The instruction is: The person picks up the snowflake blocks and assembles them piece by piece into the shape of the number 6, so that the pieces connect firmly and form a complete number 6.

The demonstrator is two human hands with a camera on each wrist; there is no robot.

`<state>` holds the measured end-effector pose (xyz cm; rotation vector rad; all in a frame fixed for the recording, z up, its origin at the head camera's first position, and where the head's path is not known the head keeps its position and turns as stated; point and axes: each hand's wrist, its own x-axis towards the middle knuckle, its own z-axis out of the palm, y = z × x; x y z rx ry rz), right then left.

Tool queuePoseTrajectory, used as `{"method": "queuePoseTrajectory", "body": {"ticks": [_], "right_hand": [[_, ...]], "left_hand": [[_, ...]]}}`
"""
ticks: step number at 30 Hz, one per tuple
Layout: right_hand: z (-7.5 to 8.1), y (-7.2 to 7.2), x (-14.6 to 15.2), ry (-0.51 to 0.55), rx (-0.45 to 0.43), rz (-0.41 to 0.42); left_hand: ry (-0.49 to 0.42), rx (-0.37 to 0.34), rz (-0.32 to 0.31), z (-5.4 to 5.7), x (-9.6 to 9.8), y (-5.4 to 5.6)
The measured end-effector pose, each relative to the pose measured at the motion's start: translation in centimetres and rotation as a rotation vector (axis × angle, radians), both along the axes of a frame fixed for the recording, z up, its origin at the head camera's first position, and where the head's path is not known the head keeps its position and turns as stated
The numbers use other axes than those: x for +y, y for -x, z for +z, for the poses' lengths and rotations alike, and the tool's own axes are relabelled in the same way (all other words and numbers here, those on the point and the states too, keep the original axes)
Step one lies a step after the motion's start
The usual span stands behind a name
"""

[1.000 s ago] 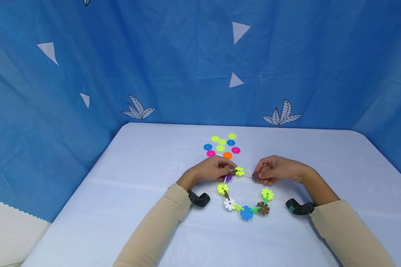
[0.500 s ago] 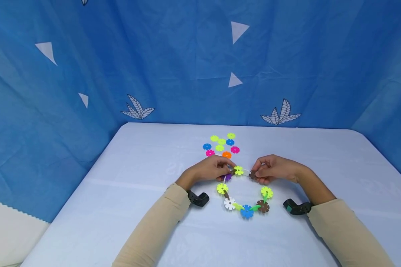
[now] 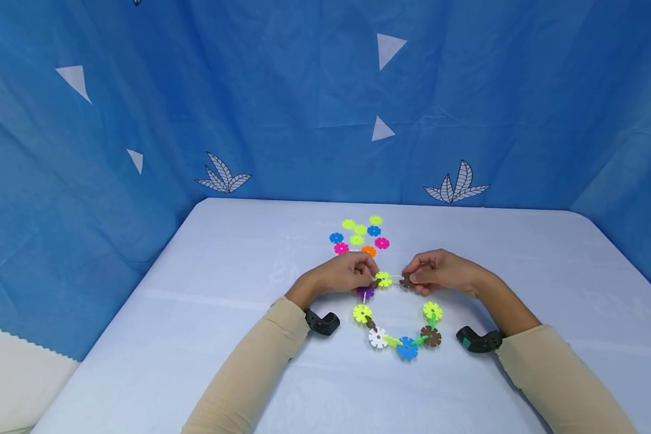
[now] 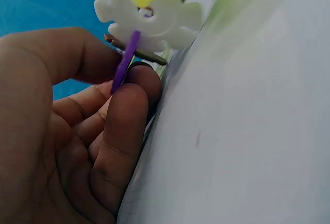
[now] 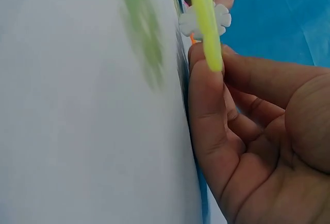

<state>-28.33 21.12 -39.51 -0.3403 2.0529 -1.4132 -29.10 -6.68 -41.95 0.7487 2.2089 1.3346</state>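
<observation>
A chain of interlocking plastic snowflake discs lies in an open ring on the table. My left hand [image 3: 343, 274] pinches its purple disc [image 4: 125, 64] between thumb and fingers, with a white disc [image 4: 154, 12] just above in the left wrist view. At the ring's far side my right hand [image 3: 447, 274] pinches the brown disc [image 3: 406, 281], linked by an edge-on whitish disc to a yellow disc [image 3: 383, 279]. The right wrist view hides the brown disc behind the fingers. A gap separates it from the yellow end disc [image 3: 433, 311]. A blue disc [image 3: 407, 348] sits at the near side.
Several loose discs, among them an orange disc [image 3: 368, 251] and a pink disc [image 3: 382, 243], lie beyond the left hand. The white-covered table [image 3: 521, 253] ends at a blue curtain [image 3: 304, 120]. Each wrist wears a black device, such as the right wristband [image 3: 478, 340].
My right hand has shifted slightly left, bringing the brown disc closer to the left hand. The ring's near side has slid a little toward me and to the right.
</observation>
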Motion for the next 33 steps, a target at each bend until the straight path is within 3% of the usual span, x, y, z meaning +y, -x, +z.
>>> {"method": "queuePoseTrajectory", "body": {"ticks": [11, 21, 27, 33], "right_hand": [[-0.1, -0.2, -0.8, 0.014, 0.022, -0.013], [0.3, 0.3, -0.9, -0.060, 0.065, -0.016], [0.8, 1.6, 0.0, -0.192, 0.149, -0.030], [1.8, 4.9, -1.5, -0.327, 0.299, 0.059]], "left_hand": [[0.022, 0.038, 0.053, -0.2, 0.0, 0.2], [0.016, 0.060, 0.008, -0.1, -0.4, 0.3], [0.059, 0.094, -0.016, 0.1, 0.1, 0.4], [0.059, 0.071, -0.005, -0.1, -0.1, 0.4]]}}
